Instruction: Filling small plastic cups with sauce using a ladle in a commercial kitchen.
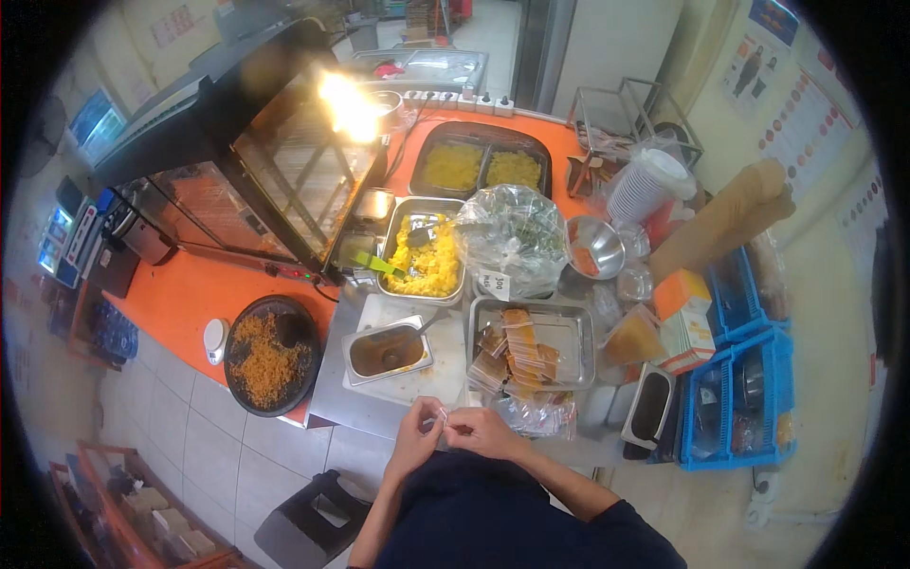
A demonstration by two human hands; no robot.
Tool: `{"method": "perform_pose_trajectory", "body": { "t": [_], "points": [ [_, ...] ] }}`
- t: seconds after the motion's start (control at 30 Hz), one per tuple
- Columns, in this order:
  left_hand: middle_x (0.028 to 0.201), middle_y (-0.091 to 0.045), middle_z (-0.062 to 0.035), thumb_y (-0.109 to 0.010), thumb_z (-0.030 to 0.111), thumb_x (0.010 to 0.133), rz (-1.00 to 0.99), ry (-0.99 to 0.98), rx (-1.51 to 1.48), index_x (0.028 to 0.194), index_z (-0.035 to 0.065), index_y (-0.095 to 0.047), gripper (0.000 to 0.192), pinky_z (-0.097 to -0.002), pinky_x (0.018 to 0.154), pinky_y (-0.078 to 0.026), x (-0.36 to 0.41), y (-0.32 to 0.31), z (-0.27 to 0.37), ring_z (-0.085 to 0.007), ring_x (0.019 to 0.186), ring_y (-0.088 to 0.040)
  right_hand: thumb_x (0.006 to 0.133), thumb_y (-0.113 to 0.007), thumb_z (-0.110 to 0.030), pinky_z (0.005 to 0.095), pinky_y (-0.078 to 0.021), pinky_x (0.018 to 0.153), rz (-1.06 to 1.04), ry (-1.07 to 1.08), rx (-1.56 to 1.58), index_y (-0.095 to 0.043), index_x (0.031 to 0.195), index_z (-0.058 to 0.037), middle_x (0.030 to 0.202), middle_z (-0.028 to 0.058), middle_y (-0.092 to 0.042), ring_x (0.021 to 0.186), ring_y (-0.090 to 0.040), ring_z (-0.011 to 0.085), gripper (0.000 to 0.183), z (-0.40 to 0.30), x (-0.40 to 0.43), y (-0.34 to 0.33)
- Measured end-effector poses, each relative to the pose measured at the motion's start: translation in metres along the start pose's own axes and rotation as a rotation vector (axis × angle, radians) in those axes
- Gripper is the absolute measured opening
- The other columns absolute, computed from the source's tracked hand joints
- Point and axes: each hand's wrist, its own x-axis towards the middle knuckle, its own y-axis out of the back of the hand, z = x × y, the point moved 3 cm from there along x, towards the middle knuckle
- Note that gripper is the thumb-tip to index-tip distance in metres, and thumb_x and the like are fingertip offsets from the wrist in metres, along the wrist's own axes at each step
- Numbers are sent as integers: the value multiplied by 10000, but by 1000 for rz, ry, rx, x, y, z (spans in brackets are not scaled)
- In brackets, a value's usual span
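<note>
My left hand [421, 428] and my right hand [482, 431] meet at the counter's front edge. Pinched between their fingertips is a small whitish piece [443, 414], too small to identify. Just beyond them lies a white cutting board [448, 387], where a steel container [355, 364] holds brown sauce and a ladle [414, 334]. To the right, a shallow steel tray [579, 338] contains several small plastic bags of orange-brown sauce [522, 341]. More clear plastic bags [544, 416] lie in front of that tray, close to my right hand.
Behind stand a pan of yellow food [434, 263] with green-handled tongs [377, 264] and a bag of greens [522, 227]. At left are a black bowl of orange-brown crumbly food [266, 363] and a lit glass display warmer [284, 163]. Blue crates [739, 412] stand right.
</note>
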Motion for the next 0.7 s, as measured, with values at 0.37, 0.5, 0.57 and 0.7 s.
{"method": "perform_pose_trajectory", "body": {
  "t": [0.37, 0.5, 0.57, 0.7],
  "points": [
    [700, -557, -89, -628, -6, 862, 358, -238, 279, 809, -13, -500, 138, -305, 605, -567, 18, -8, 39, -170, 638, -626, 723, -727, 0, 346, -382, 466, 789, 296, -525, -650, 708, -60, 550, 87, -479, 481, -494, 247, 99, -24, 22, 3],
    [732, -590, -110, -666, -2, 839, 375, -372, 297, 830, -7, -542, 124, -307, 624, -570, 7, -7, 45, -208, 658, -636, 785, -752, -20, 290, -287, 458, 738, 160, -239, -690, 782, -35, 556, 14, -438, 488, -385, 117, 64, -16, 31, -13],
    [752, -601, -117, -681, 2, 828, 346, -374, 285, 838, 1, -557, 124, -308, 631, -562, 0, -2, 48, -229, 669, -639, 794, -769, -45, 254, -252, 472, 702, -363, 327, -738, 914, -37, 603, -59, -416, 555, -348, 38, 124, -2, 28, -15],
    [887, -634, -110, -747, 44, 770, 4, -478, 463, 957, 40, -625, 224, -371, 744, -523, -13, 20, 81, -292, 836, -646, 738, -826, -125, 219, -276, 492, 335, -272, 148, -739, 1092, -89, 604, -84, -417, 559, -346, 27, 367, 15, 24, -2]
  ]
}}
